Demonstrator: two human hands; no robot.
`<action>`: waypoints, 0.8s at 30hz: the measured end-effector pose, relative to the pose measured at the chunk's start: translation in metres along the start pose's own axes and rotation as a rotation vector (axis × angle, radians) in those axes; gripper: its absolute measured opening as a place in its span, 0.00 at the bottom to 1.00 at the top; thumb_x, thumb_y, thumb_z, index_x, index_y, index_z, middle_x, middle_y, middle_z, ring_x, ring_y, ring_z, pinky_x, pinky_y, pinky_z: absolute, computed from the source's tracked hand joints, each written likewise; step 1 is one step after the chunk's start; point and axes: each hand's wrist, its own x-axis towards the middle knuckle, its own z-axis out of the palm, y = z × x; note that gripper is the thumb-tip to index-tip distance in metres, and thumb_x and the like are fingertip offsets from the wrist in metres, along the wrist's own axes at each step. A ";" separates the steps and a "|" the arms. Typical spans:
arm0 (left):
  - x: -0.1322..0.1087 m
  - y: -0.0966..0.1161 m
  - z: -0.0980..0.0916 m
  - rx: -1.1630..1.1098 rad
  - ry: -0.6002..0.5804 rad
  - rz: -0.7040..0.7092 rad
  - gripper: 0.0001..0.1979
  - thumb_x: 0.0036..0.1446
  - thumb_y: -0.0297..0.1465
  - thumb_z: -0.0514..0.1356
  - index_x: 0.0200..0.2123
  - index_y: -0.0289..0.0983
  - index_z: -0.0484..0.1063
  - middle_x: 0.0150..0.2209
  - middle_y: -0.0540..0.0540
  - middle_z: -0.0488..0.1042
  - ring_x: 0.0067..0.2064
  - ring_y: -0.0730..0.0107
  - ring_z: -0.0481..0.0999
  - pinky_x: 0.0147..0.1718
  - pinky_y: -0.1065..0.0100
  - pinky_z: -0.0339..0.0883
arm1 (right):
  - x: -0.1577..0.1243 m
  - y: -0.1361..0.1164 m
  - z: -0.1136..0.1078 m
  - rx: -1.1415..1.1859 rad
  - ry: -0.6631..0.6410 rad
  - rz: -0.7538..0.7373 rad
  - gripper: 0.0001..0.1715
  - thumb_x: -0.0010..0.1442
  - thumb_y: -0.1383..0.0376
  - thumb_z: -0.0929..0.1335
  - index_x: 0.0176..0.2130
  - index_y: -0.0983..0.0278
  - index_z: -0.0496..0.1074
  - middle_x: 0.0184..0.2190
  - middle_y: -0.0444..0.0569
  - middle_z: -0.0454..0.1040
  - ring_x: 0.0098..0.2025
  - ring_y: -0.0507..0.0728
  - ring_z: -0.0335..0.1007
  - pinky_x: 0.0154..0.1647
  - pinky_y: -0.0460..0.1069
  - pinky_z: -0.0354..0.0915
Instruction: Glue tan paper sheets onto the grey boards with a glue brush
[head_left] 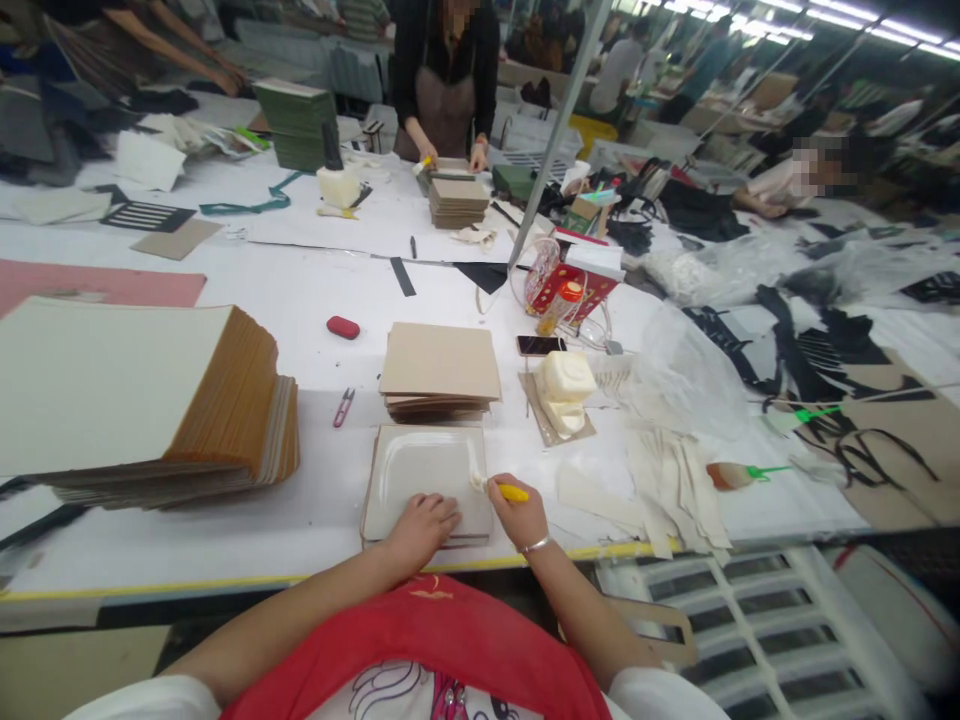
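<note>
A square board, wet with pale glue, lies on a low stack at the near table edge. My left hand presses down on the board's near side, fingers curled and flat on it. My right hand is closed around a yellow-handled brush whose bristle end touches the board's right edge. Just behind it sits a stack of plain brown boards. A white glue bottle rests on a scrap of cardboard to the right.
A tall pile of large cream sheets fills the left. Small snips, a red eraser-like piece, a phone and a red box lie mid-table. Another person works across the table. Paper strips lie right.
</note>
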 end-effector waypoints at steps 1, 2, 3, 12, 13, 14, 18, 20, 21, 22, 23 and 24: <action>-0.001 0.001 0.001 -0.005 0.003 -0.005 0.17 0.54 0.33 0.54 0.48 0.42 0.63 0.53 0.45 0.63 0.50 0.59 0.60 0.45 0.58 0.53 | -0.014 0.000 -0.002 0.003 -0.023 0.005 0.17 0.55 0.54 0.59 0.30 0.60 0.71 0.25 0.44 0.73 0.30 0.53 0.68 0.32 0.45 0.63; -0.002 0.002 0.001 -0.009 0.007 -0.011 0.16 0.54 0.32 0.55 0.48 0.42 0.63 0.53 0.45 0.63 0.50 0.59 0.60 0.45 0.58 0.54 | -0.026 0.001 -0.005 0.012 -0.039 0.007 0.17 0.55 0.54 0.59 0.29 0.60 0.71 0.25 0.44 0.73 0.29 0.53 0.68 0.31 0.45 0.63; -0.003 0.002 0.001 -0.012 0.010 -0.016 0.16 0.54 0.33 0.55 0.48 0.42 0.63 0.53 0.45 0.63 0.50 0.59 0.60 0.45 0.58 0.54 | -0.036 0.001 -0.009 0.028 -0.049 0.009 0.17 0.55 0.54 0.60 0.29 0.61 0.71 0.24 0.44 0.73 0.29 0.53 0.68 0.31 0.45 0.63; 0.068 -0.037 -0.095 0.066 0.383 0.007 0.16 0.57 0.33 0.50 0.49 0.39 0.61 0.51 0.42 0.65 0.53 0.61 0.60 0.50 0.59 0.52 | -0.005 -0.026 -0.054 0.345 0.316 0.086 0.22 0.55 0.53 0.61 0.42 0.65 0.69 0.24 0.45 0.72 0.20 0.50 0.66 0.24 0.46 0.65; 0.083 -0.046 -0.112 0.095 0.450 -0.065 0.20 0.56 0.34 0.52 0.52 0.38 0.59 0.54 0.41 0.62 0.55 0.59 0.57 0.52 0.57 0.50 | 0.002 -0.031 -0.058 0.389 0.381 0.102 0.23 0.56 0.52 0.61 0.44 0.65 0.67 0.25 0.46 0.73 0.20 0.50 0.66 0.24 0.46 0.66; 0.097 -0.055 -0.126 0.114 0.472 -0.149 0.23 0.55 0.34 0.54 0.54 0.38 0.56 0.54 0.39 0.61 0.56 0.56 0.56 0.52 0.56 0.49 | 0.007 -0.035 -0.060 0.432 0.423 0.111 0.25 0.56 0.52 0.61 0.46 0.65 0.66 0.27 0.46 0.73 0.20 0.49 0.67 0.24 0.46 0.66; 0.128 -0.082 -0.153 0.112 0.270 -0.320 0.27 0.50 0.33 0.58 0.54 0.36 0.56 0.43 0.39 0.69 0.47 0.56 0.66 0.42 0.59 0.60 | 0.015 -0.042 -0.058 0.542 0.414 0.084 0.29 0.56 0.50 0.59 0.51 0.65 0.60 0.30 0.48 0.74 0.20 0.50 0.69 0.24 0.47 0.67; 0.129 -0.088 -0.153 0.111 0.194 -0.318 0.25 0.51 0.33 0.58 0.52 0.36 0.57 0.40 0.41 0.70 0.42 0.59 0.68 0.38 0.62 0.62 | 0.017 -0.039 -0.053 0.567 0.391 0.072 0.28 0.57 0.50 0.59 0.51 0.65 0.59 0.30 0.48 0.74 0.20 0.50 0.69 0.23 0.47 0.68; 0.127 -0.089 -0.152 0.114 0.179 -0.317 0.24 0.51 0.33 0.57 0.51 0.37 0.58 0.40 0.41 0.70 0.42 0.59 0.69 0.37 0.63 0.62 | 0.018 -0.036 -0.050 0.576 0.380 0.061 0.27 0.57 0.50 0.59 0.49 0.65 0.60 0.30 0.48 0.74 0.20 0.50 0.70 0.23 0.47 0.68; 0.125 -0.089 -0.151 0.120 0.167 -0.317 0.21 0.52 0.33 0.57 0.49 0.37 0.59 0.40 0.41 0.70 0.42 0.60 0.69 0.37 0.63 0.62 | 0.021 -0.033 -0.046 0.583 0.369 0.044 0.26 0.57 0.51 0.59 0.48 0.65 0.60 0.30 0.49 0.74 0.21 0.50 0.70 0.24 0.47 0.69; 0.123 -0.089 -0.151 0.129 0.156 -0.312 0.18 0.52 0.33 0.56 0.47 0.37 0.61 0.39 0.42 0.70 0.42 0.60 0.69 0.37 0.64 0.63 | 0.025 -0.031 -0.043 0.585 0.363 0.019 0.24 0.58 0.51 0.59 0.46 0.65 0.60 0.31 0.49 0.74 0.22 0.50 0.70 0.25 0.47 0.69; 0.122 -0.089 -0.151 0.139 0.146 -0.301 0.15 0.53 0.33 0.55 0.44 0.37 0.63 0.38 0.42 0.70 0.42 0.61 0.69 0.37 0.64 0.63 | 0.030 -0.028 -0.040 0.581 0.360 -0.010 0.22 0.58 0.52 0.59 0.45 0.65 0.61 0.32 0.49 0.73 0.23 0.50 0.70 0.26 0.48 0.69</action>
